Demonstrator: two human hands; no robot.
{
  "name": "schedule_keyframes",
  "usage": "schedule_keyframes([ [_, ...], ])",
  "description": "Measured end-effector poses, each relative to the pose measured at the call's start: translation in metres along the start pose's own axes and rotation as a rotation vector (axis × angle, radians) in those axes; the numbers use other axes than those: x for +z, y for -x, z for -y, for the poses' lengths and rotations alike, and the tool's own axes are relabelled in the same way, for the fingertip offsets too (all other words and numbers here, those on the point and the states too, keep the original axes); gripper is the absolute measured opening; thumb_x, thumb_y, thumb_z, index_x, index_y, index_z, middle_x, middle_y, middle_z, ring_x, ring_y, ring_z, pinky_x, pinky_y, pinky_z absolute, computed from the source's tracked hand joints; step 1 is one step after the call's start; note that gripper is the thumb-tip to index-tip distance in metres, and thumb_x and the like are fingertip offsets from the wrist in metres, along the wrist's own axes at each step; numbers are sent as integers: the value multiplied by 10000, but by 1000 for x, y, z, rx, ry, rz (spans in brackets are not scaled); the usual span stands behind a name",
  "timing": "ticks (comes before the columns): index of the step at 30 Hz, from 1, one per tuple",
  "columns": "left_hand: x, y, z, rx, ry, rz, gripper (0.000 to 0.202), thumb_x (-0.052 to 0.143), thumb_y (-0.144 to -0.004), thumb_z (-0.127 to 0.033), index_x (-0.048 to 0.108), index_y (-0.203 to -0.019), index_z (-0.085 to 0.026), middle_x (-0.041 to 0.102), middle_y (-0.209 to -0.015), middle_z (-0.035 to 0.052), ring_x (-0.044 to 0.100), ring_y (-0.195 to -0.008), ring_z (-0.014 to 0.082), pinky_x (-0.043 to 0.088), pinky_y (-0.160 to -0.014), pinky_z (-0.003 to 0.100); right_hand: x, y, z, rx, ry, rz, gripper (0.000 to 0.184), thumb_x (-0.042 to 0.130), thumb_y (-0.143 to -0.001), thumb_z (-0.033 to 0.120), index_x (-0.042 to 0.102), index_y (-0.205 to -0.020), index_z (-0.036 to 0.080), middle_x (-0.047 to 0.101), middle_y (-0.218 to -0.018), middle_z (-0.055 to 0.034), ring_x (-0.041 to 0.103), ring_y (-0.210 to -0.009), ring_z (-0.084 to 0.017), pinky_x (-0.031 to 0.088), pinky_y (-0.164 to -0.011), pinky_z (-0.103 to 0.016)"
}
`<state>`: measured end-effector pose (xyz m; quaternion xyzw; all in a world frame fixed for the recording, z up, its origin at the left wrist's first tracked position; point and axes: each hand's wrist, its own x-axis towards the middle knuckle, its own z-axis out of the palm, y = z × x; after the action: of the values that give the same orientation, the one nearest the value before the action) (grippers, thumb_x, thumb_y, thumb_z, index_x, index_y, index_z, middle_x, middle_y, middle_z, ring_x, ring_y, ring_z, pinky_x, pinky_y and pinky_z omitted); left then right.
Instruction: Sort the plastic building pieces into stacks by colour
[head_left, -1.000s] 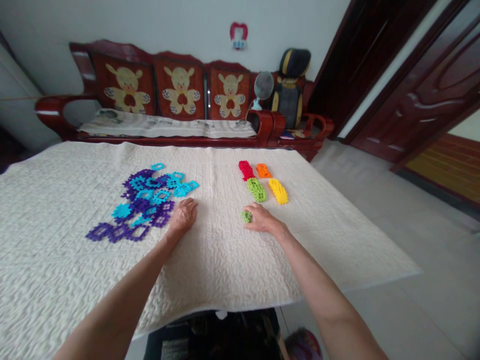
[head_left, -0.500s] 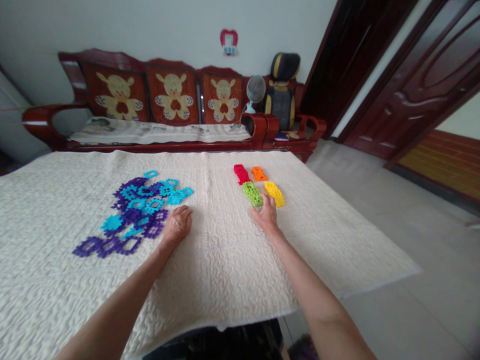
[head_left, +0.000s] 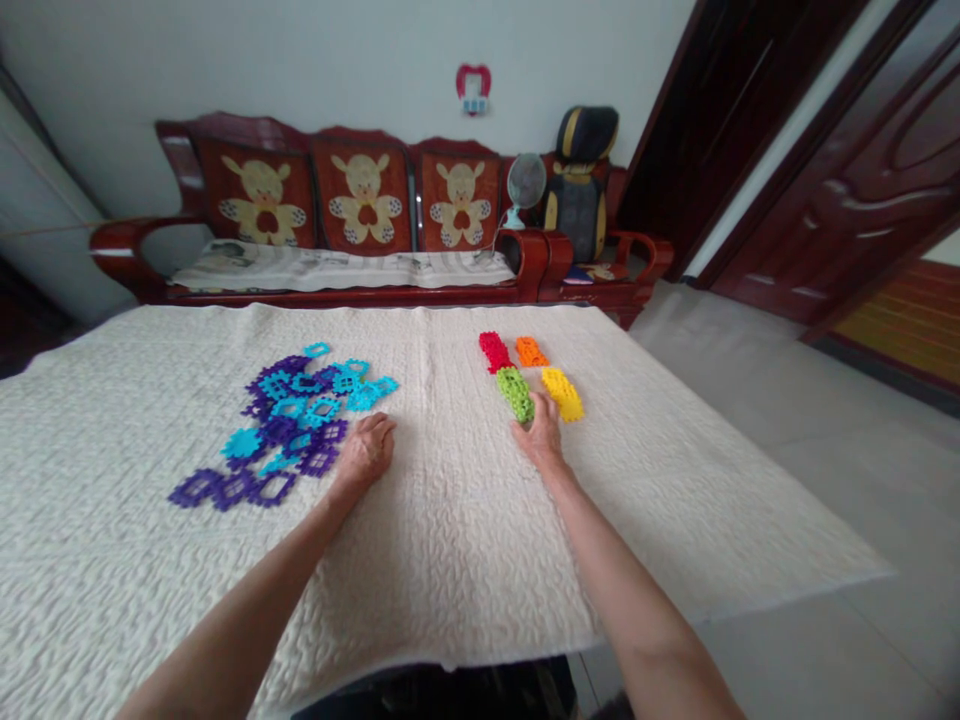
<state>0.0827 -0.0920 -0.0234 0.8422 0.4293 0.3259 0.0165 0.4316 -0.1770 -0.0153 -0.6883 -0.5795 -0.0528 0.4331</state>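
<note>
On a cream quilted cloth [head_left: 450, 560] lie flat plastic interlocking pieces. My left hand [head_left: 366, 452] rests on the cloth with fingers curled, holding nothing, beside a loose heap of purple and cyan pieces [head_left: 296, 415]. My right hand [head_left: 541, 436] lies with its fingertips against the near end of the green stack [head_left: 515, 392], between it and the yellow stack [head_left: 562, 394]. A red stack [head_left: 495, 351] and an orange stack [head_left: 531, 351] sit just beyond.
A dark red wooden sofa [head_left: 360, 240] with bear cushions stands behind the table, with a small fan [head_left: 525, 185] and a massage cushion [head_left: 581, 185] at its right. A tiled floor and dark wooden doors [head_left: 847, 190] lie to the right.
My right hand carried a single green piece forward from the cloth's middle to the near end of the green stack and stays there. The left hand has hardly moved.
</note>
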Motion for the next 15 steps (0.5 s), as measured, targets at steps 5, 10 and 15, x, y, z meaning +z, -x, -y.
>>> schedule_keyframes([
  [5,-1,0,-1,-2,-17,-1,280,430,-876,-173,696,-961,-191,705,-1096,109,635,-1062,250,496,-1006,417,-2,1,1,-11,-27,-11,616,579,-747,219,420,-1340,173,437,-1323,-160,414,-1303,-306,370,-1127,-520],
  [10,-2,0,-2,1,-1,7,277,433,-884,-165,696,-968,-188,700,-1094,111,632,-1049,253,496,-996,422,-5,1,6,-71,-26,-15,589,564,-778,217,421,-1348,187,440,-1339,-162,407,-1319,-308,367,-1128,-536],
  [15,-6,0,-8,-22,2,26,264,440,-889,-147,693,-956,-184,687,-1081,107,621,-1029,238,497,-982,404,-5,0,5,-104,-3,-22,611,583,-758,235,440,-1351,182,435,-1359,-174,411,-1317,-332,372,-1110,-565],
])
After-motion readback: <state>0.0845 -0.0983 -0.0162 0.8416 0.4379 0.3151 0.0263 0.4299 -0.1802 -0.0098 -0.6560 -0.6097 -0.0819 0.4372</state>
